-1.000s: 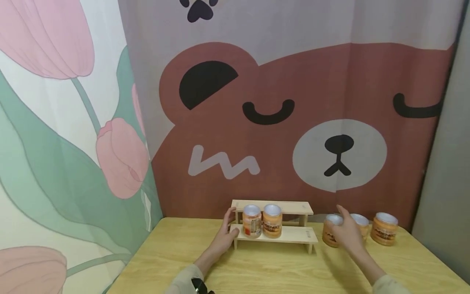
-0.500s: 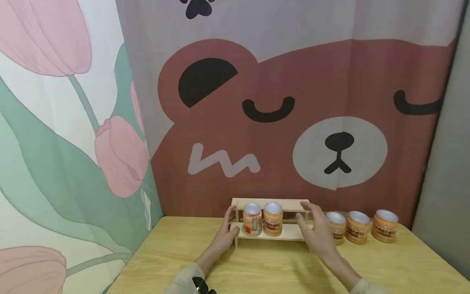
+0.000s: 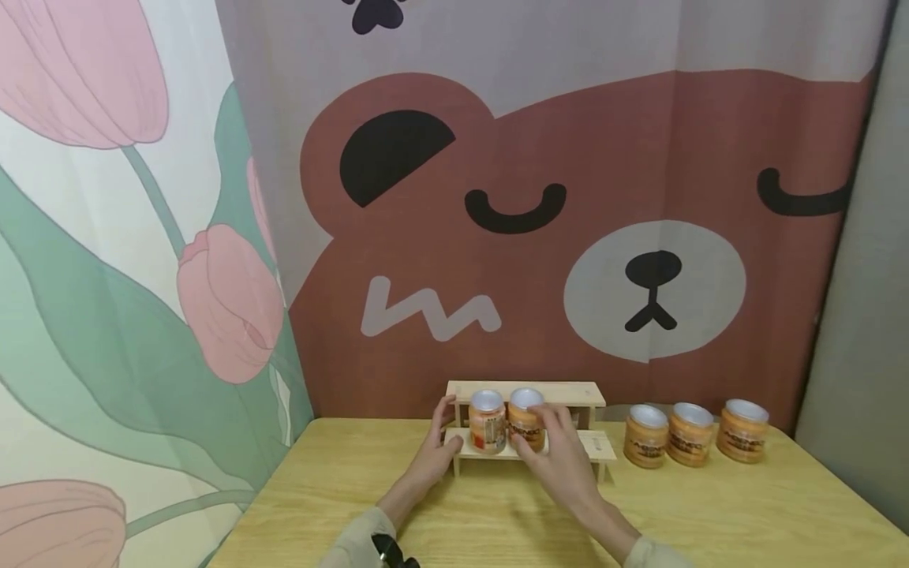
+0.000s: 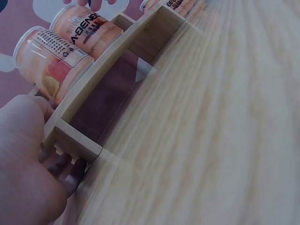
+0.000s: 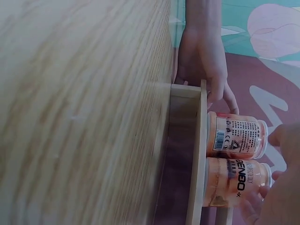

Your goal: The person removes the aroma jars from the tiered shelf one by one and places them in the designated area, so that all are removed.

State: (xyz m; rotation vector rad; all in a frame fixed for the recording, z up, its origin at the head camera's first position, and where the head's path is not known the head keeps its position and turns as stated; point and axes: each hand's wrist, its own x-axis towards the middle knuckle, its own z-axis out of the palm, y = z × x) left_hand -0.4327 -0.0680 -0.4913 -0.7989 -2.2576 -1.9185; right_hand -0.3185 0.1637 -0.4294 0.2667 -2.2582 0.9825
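A small two-step wooden shelf (image 3: 568,393) (image 4: 103,70) (image 5: 199,164) stands at the back of the table. On its lower step two orange cans stand side by side: a left can (image 3: 487,426) (image 4: 51,65) (image 5: 234,136) and a right can (image 3: 524,418) (image 4: 89,28) (image 5: 229,180). My left hand (image 3: 432,454) (image 4: 23,164) (image 5: 204,61) grips the shelf's left end, thumb on the lower step. My right hand (image 3: 561,457) (image 5: 286,201) is on the right can, thumb and fingers either side of it, covering part of it.
Three more orange cans (image 3: 690,434) stand in a row on the wooden table (image 3: 710,513) right of the shelf. A bear-print curtain (image 3: 568,237) hangs directly behind; a tulip-print curtain (image 3: 142,276) borders the table's left edge.
My right hand has swept left from the loose cans on the table, past the shelf's right end, onto the right can on the lower step. The left hand has stayed put.
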